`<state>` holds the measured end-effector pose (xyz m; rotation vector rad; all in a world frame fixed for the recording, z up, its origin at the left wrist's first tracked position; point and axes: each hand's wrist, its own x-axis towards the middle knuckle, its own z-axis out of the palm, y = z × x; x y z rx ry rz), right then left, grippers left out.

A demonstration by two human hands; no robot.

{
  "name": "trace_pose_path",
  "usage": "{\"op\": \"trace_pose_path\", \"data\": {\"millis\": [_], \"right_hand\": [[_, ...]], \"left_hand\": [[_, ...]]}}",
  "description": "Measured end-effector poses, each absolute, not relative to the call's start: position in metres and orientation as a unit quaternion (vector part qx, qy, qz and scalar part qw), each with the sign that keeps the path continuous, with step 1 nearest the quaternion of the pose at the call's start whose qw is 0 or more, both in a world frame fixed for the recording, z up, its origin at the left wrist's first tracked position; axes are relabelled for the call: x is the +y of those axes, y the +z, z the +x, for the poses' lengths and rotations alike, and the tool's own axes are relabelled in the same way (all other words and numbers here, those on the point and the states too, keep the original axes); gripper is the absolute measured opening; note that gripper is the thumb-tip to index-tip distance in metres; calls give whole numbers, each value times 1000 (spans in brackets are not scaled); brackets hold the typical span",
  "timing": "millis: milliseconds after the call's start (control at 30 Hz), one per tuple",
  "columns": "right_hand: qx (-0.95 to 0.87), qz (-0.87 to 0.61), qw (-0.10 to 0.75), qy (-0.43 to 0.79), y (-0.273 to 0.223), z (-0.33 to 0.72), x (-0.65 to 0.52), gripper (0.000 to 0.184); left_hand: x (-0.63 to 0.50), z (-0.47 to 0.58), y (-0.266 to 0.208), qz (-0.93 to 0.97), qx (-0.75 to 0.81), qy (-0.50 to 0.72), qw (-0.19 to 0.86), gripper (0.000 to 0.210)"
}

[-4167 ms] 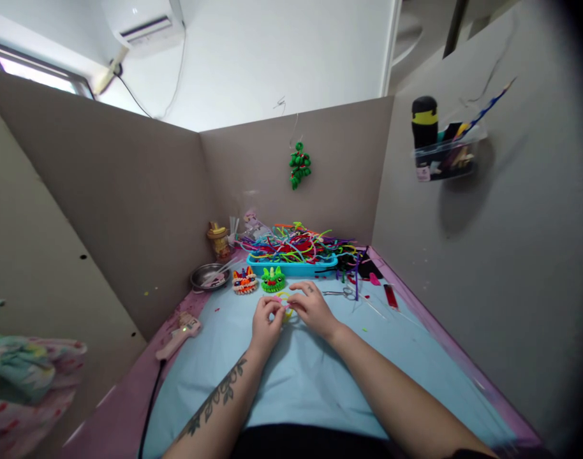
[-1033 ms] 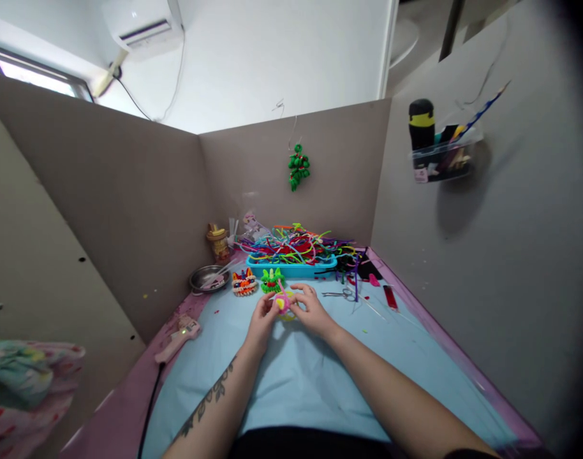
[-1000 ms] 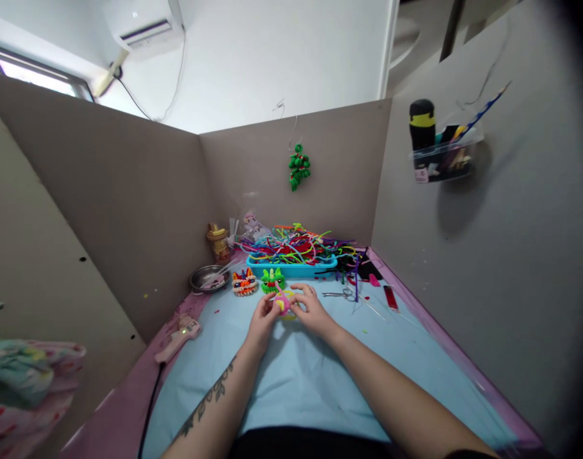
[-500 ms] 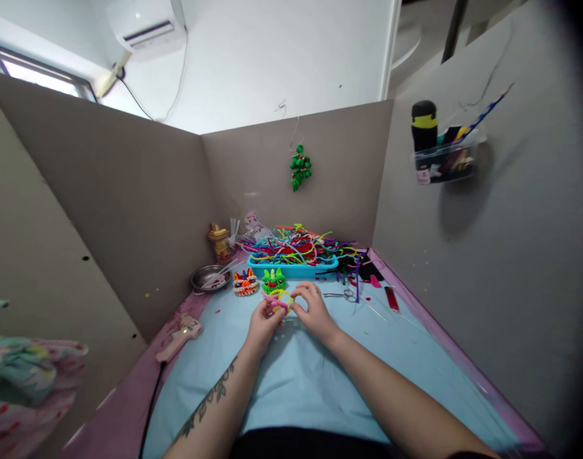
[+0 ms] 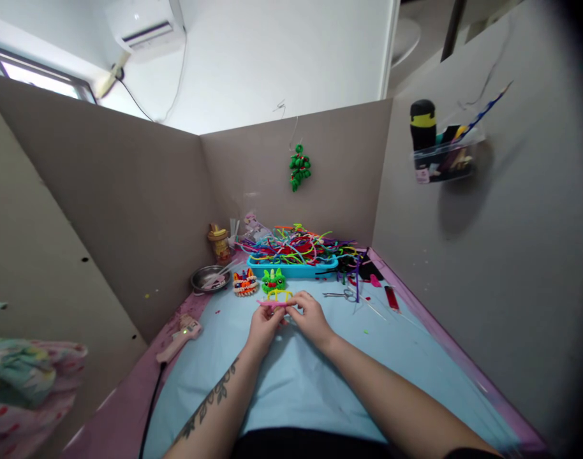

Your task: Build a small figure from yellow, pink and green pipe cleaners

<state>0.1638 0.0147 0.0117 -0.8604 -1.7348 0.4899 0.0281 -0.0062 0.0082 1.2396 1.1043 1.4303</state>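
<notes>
Between my hands is a small piece of bent pipe cleaners (image 5: pixel 278 296), a yellow looped part above a pink strip. My left hand (image 5: pixel 265 326) pinches it from the left and below. From the right, the closed fingertips of my right hand (image 5: pixel 310 317) grip its right end. Just beyond it sit a green pipe-cleaner animal head (image 5: pixel 273 280) and an orange and white one (image 5: pixel 245 283). Fine details of the held piece are too small to make out.
A blue tray (image 5: pixel 291 270) heaped with coloured pipe cleaners (image 5: pixel 301 245) stands at the back. Scissors (image 5: pixel 342 294) lie to the right. On the left are a metal bowl (image 5: pixel 210 278) and a pink glue gun (image 5: pixel 179 341) with a cord. Grey partitions (image 5: pixel 296 127) enclose the table.
The pipe-cleaner piece has turned: its yellow loops now stand above a level pink strip. My right hand has shifted slightly down and left, closer to my left hand.
</notes>
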Motion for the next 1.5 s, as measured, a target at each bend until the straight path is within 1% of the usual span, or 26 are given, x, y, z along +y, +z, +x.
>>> {"op": "trace_pose_path", "data": {"millis": [233, 467, 567, 833, 1033, 1100, 1200, 1333, 1400, 1500], "right_hand": [[-745, -353, 536, 179, 10, 163, 15, 14], [-735, -369, 541, 174, 15, 164, 13, 10], [-737, -366, 539, 179, 15, 164, 13, 10], [-669, -413, 538, 304, 15, 160, 14, 10], [-644, -415, 531, 361, 16, 159, 14, 10], [-655, -410, 532, 345, 17, 160, 15, 9], [-696, -388, 538, 276, 17, 165, 17, 7], [-749, -369, 509, 211, 18, 170, 20, 9], [-752, -373, 503, 207, 18, 172, 21, 11], [-736, -383, 507, 233, 17, 171, 24, 12]], "left_hand": [[-6, 28, 4, 499, 464, 578, 449, 30], [-5, 29, 6, 506, 473, 565, 449, 34], [-4, 30, 6, 510, 480, 557, 445, 33], [-5, 31, 4, 515, 489, 562, 425, 29], [-7, 32, 7, 511, 495, 560, 425, 28], [-7, 32, 6, 513, 501, 555, 422, 28], [-6, 32, 3, 519, 505, 546, 421, 27], [-6, 33, 1, 544, 483, 543, 419, 29], [-6, 34, 1, 552, 460, 551, 424, 30], [-7, 35, -1, 550, 438, 562, 436, 32]]}}
